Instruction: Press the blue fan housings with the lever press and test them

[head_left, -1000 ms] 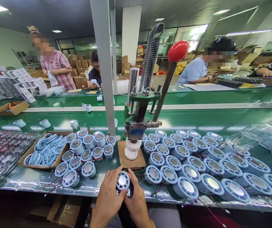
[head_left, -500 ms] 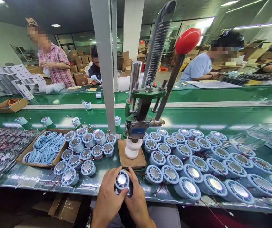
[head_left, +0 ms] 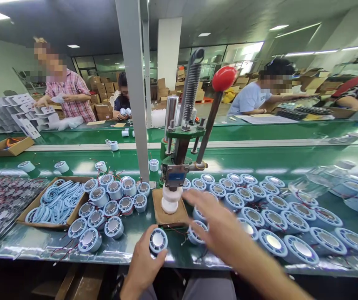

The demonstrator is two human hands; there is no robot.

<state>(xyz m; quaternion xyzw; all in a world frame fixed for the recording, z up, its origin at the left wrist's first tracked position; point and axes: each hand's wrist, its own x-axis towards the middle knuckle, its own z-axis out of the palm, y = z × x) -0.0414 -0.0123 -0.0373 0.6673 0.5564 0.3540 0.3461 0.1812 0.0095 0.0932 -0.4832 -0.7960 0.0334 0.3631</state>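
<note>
Near the bench's front edge my left hand (head_left: 144, 258) is closed round a light-blue round housing (head_left: 158, 240) with a silver disc in its face. My right hand (head_left: 212, 218) is raised over the right-hand group, fingers stretched out and somewhat blurred, holding nothing. Just left of its fingertips is a hand press (head_left: 177, 175) with a red knob (head_left: 224, 78) on its lever. The press's white round head (head_left: 171, 200) stands above a brown base plate (head_left: 162, 218). Several like housings (head_left: 272, 241) lie to the right, partly covered by my right hand.
More blue housings with thin wires (head_left: 113, 227) stand left of the press. Beside them a cardboard box (head_left: 21, 214) holds blue rings. A grey post (head_left: 135, 104) rises behind. Clear plastic (head_left: 319, 181) lies at right. Several people work across the green bench (head_left: 260, 160).
My right hand has let go of the housing and moved up and right, fingers spreading. The left hand keeps hold of it. The view has tilted up and shifted slightly.
</note>
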